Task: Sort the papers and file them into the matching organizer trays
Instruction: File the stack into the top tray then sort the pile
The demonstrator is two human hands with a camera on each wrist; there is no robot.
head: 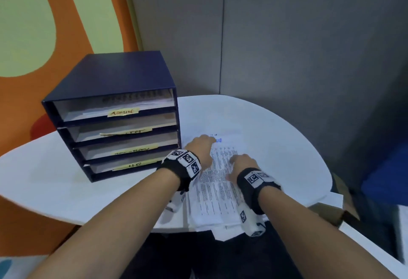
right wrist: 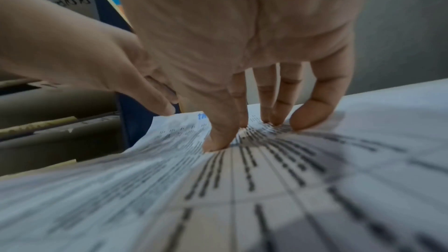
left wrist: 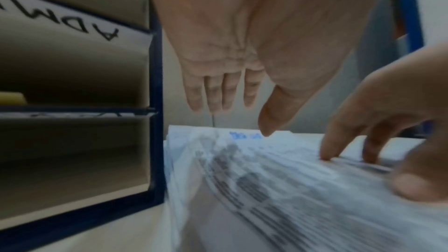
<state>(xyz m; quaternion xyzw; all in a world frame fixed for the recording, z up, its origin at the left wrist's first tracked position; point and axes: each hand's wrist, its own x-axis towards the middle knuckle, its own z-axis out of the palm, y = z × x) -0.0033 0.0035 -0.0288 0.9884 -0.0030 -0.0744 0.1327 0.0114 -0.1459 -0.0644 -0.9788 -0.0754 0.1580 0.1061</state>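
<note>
A stack of printed papers (head: 217,190) with a blue heading lies on the white round table (head: 282,137), just right of the navy organizer (head: 114,84). Its near end hangs over the table edge. My left hand (head: 203,146) is over the top of the sheet near the heading; in the left wrist view its fingers (left wrist: 215,93) are straight and the thumb tip meets the paper (left wrist: 290,189). My right hand (head: 240,163) presses its fingertips (right wrist: 218,141) down on the middle of the page (right wrist: 242,189). The organizer has several labelled trays; the ADMIN tray (head: 123,112) holds sheets.
The organizer's right wall (left wrist: 156,83) stands close to the left hand. Grey partition panels (head: 287,35) close off the back, an orange and green wall is at the left. A blue seat (head: 384,179) is beyond the table's right edge.
</note>
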